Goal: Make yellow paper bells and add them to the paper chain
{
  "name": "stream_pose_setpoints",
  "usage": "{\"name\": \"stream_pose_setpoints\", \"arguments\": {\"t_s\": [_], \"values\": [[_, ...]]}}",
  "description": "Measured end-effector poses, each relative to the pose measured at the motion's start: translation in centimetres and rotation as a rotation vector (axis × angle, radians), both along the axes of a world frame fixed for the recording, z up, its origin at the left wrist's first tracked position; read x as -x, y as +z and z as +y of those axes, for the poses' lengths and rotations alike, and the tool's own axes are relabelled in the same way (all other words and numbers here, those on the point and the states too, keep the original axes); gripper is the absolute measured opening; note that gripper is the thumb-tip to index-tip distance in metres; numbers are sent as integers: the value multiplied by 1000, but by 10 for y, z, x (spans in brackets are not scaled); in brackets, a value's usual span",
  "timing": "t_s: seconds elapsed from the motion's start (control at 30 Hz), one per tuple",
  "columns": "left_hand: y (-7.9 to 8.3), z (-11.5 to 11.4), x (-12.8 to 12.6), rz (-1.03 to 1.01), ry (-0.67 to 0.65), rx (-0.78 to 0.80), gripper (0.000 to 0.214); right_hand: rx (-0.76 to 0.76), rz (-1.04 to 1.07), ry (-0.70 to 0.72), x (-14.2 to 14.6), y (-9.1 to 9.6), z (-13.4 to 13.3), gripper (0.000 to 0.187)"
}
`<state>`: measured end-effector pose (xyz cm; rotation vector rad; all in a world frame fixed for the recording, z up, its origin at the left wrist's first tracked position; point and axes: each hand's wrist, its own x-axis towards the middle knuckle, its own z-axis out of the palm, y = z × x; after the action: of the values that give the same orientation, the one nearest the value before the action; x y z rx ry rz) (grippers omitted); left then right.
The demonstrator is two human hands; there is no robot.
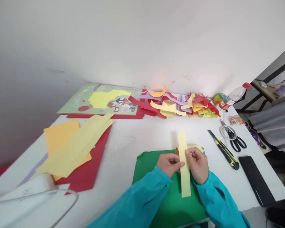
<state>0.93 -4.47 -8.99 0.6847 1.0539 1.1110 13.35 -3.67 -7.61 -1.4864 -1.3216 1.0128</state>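
Observation:
A long pale yellow paper strip (183,145) runs upright over a green paper sheet (154,164) near the table's front edge. My left hand (169,163) pinches the strip from its left side. My right hand (198,164) pinches it from the right, fingers curled on the paper. A second yellow strip loops behind the first, between the hands. Both arms wear teal sleeves.
Yellow, orange and red sheets (73,148) lie at the left. A paper pack (102,99) and cut coloured curls (175,106) line the wall. A utility knife (224,150), scissors (236,141), tape roll (225,131), phone (256,180) and bottle (234,95) sit at the right.

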Motion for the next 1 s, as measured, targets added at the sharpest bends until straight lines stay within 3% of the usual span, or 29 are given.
{"name": "stream_pose_setpoints", "arguments": {"t_s": [0.27,0.53,0.6,0.67,0.83,1.0], "values": [[-1,2,1,36,77,-74,23,-121,-38,87,-2,7,-1,17],[-1,18,21,-124,249,-2,33,-236,29,-214,-4,9,-2,22],[0,22,24,-155,268,15,37,-264,44,-217,-6,10,-1,23],[0,23,25,-169,276,26,40,-241,63,-85,-9,11,1,25],[1,23,25,-163,292,4,40,-11,125,383,-12,10,7,39],[5,24,33,-82,324,-100,34,91,267,478,-7,20,12,37]]}}
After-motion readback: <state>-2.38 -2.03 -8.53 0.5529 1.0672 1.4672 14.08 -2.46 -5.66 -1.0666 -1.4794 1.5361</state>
